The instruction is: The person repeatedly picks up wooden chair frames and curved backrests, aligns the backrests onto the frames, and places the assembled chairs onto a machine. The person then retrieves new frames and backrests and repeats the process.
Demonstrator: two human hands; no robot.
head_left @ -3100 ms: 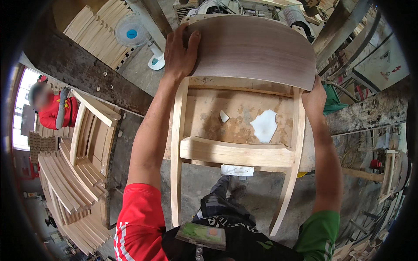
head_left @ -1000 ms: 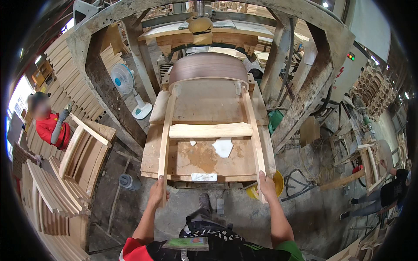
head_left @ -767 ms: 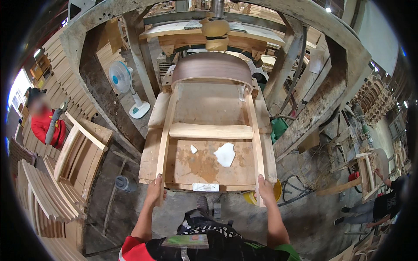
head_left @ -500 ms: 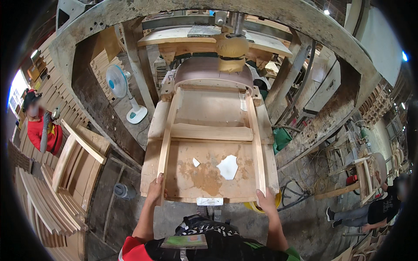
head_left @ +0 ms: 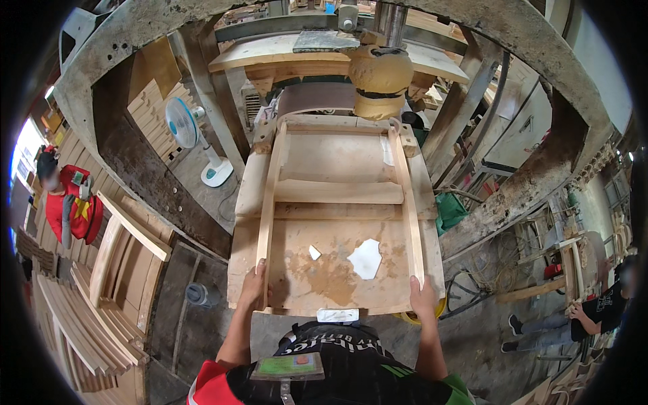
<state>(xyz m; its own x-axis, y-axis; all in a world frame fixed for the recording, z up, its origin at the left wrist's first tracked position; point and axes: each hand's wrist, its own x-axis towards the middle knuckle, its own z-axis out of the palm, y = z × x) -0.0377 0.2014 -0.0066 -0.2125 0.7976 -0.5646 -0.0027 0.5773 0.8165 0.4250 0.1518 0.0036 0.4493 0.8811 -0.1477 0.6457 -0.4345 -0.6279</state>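
A pale wooden frame (head_left: 337, 192) lies on a worn wooden board (head_left: 324, 233). It has two long side rails and a crosspiece between them. My left hand (head_left: 254, 286) is closed round the near end of the left rail (head_left: 267, 226). At the near end of the right rail (head_left: 410, 226), my right hand (head_left: 423, 297) grips with its thumb on top. Beyond the frame's far end stands a curved brown panel (head_left: 312, 98), partly hidden by a yellowish wrapped machine head (head_left: 381, 74). Two white scraps, a large one (head_left: 365, 259) and a small one (head_left: 314, 252), lie on the board.
Heavy metal machine beams arch round the board. On the left are a standing fan (head_left: 182, 121), stacked curved wood strips (head_left: 84, 324), a grey bucket (head_left: 197, 294) and a person in red (head_left: 74, 202). Another person (head_left: 597, 314) works at the right. Cables (head_left: 466, 287) lie on the floor.
My head view has shifted, so the surroundings sit differently in the picture. The frame's far end has come away from the curved panel toward me. Both hands keep hold of the rails.
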